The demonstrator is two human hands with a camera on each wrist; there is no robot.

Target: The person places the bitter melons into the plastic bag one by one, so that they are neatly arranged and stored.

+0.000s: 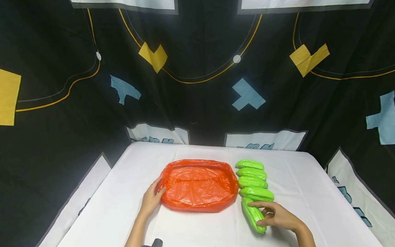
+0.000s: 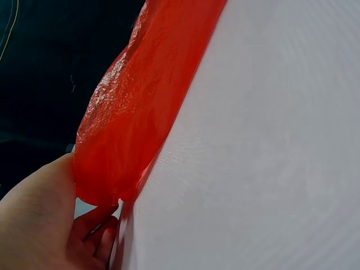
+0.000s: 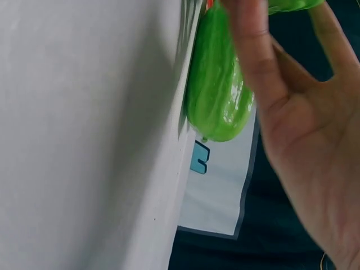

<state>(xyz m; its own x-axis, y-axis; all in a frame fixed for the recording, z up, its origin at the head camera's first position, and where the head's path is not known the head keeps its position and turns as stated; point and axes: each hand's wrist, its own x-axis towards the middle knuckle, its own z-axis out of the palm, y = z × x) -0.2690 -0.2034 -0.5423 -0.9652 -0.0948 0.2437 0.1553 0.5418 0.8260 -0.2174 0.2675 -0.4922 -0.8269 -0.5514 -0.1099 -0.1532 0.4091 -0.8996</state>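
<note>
A red plastic bag [image 1: 197, 207], spread wide in an oval basin shape, sits mid-table with its thin, crinkled rim raised. My left hand [image 1: 152, 195] holds its left end, thumb and fingers around the edge; the left wrist view shows the fingers low against the red film. Right of the bag, several glossy green ridged cucumbers [image 1: 253, 181] lie in a column. The nearest cucumber [image 1: 252, 214] is tilted, its upper end against the one behind. My right hand [image 1: 279, 216] grips this cucumber from the right, index finger near the top, thumb near the lower end, partly covering it.
The table [image 1: 296, 178] has a white cloth. Its far edge stands before a black curtain [image 1: 200, 109] with yellow and blue patches. A small dark grey object [image 1: 157, 243] shows at the bottom edge beside the left forearm.
</note>
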